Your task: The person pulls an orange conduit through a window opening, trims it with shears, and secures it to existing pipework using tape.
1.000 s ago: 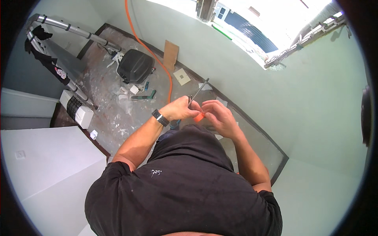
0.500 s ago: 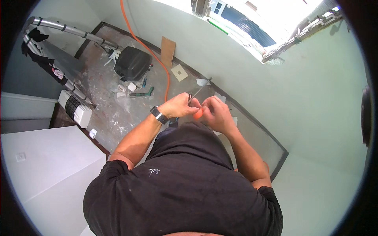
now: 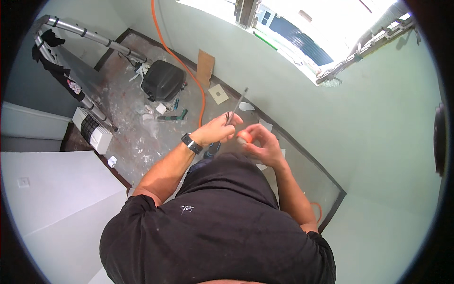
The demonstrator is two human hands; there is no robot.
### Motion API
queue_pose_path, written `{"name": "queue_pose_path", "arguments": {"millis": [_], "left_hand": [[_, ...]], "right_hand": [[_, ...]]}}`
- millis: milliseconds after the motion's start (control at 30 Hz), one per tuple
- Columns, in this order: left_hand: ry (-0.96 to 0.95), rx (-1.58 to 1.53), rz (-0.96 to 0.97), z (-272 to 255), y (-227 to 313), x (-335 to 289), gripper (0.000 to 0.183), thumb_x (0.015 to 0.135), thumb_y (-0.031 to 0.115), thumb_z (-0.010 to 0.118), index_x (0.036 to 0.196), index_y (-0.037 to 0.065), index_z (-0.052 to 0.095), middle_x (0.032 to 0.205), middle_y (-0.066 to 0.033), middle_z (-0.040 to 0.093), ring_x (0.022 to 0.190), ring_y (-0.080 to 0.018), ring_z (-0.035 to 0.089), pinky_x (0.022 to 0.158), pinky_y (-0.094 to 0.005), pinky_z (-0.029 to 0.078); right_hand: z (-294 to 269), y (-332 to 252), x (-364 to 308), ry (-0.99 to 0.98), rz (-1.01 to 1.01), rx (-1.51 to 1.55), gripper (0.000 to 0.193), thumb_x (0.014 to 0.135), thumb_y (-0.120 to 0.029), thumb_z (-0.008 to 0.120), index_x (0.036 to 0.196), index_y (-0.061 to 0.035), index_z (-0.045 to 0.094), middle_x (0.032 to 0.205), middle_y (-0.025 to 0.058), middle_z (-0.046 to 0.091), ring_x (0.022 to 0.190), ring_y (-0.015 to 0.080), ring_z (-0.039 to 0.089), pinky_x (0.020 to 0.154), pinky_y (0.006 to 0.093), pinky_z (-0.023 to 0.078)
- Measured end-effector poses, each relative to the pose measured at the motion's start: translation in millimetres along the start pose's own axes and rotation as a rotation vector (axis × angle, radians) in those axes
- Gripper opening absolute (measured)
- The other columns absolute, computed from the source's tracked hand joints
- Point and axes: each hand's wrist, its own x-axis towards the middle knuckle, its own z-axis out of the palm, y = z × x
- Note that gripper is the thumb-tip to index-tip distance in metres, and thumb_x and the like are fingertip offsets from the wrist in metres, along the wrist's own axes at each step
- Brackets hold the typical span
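My left hand [image 3: 215, 130], with a black watch on its wrist, is closed around a slim grey rod [image 3: 240, 103] that points up and away toward the wall. A small dark loop shows by its fingers. In my right hand [image 3: 266, 146], a small round orange thing [image 3: 244, 137] with a greyish side sits between thumb and fingers; its kind is not clear. The two hands are close together but apart, in front of my body. Below my left hand, a dark blue tool [image 3: 212, 150] is partly hidden by my clothes.
An orange hose or cable [image 3: 201, 97] runs down the wall and over the floor. At left stand a folded metal ladder [image 3: 87, 34], a black case [image 3: 163, 80] and a white heater-like unit [image 3: 92, 131]. A green-handled tool [image 3: 172, 116] lies near rubble. The window opening [image 3: 293, 35] is ahead.
My hands have drawn apart. The orange thing has stayed with my right hand, which has opened out around it and shows more of it. The rod in my left hand has tilted more upright.
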Motion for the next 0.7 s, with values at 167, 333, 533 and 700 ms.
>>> {"name": "queue_pose_path", "arguments": {"millis": [167,333,533,700], "left_hand": [[0.024,-0.403,0.064,-2.1,-12.9,10.5,0.025,0.099,0.007,0.059,0.122,0.005,0.049,0.083,-0.0038,0.062,0.062,-0.0082,0.056,0.059,-0.0245,0.048],[0.093,-0.662,0.173,10.8,-20.9,12.4,0.024,0.102,0.013,0.066,0.121,0.005,0.054,0.090,-0.0065,0.068,0.063,-0.0082,0.057,0.058,-0.0251,0.051],[0.345,-0.282,0.236,34.0,-14.4,15.8,0.025,0.101,0.019,0.069,0.119,0.002,0.066,0.088,-0.0039,0.069,0.066,-0.0095,0.063,0.057,-0.0256,0.053],[0.418,0.222,0.392,32.1,1.1,11.7,0.022,0.099,0.018,0.070,0.114,0.003,0.073,0.079,-0.0023,0.067,0.069,-0.0084,0.064,0.057,-0.0268,0.051]], "right_hand": [[-8.6,5.9,-7.0,0.102,0.246,0.265,0.033,0.083,-0.015,0.088,0.094,-0.0049,0.059,0.101,0.0023,0.067,0.081,0.0076,0.056,0.075,0.0257,0.050],[-8.3,-14.9,2.7,0.195,0.373,0.340,0.031,0.088,-0.010,0.083,0.104,-0.0042,0.057,0.095,0.0022,0.068,0.092,0.0101,0.064,0.082,0.0283,0.052],[-6.5,-21.3,6.1,0.291,0.293,0.466,0.028,0.099,-0.009,0.069,0.122,-0.0003,0.057,0.096,0.0047,0.069,0.090,0.0092,0.064,0.084,0.0259,0.052],[7.0,-1.7,0.0,0.289,0.259,0.446,0.013,0.101,-0.009,0.064,0.111,-0.0007,0.065,0.096,0.0042,0.070,0.091,0.0086,0.064,0.082,0.0267,0.053]]}}
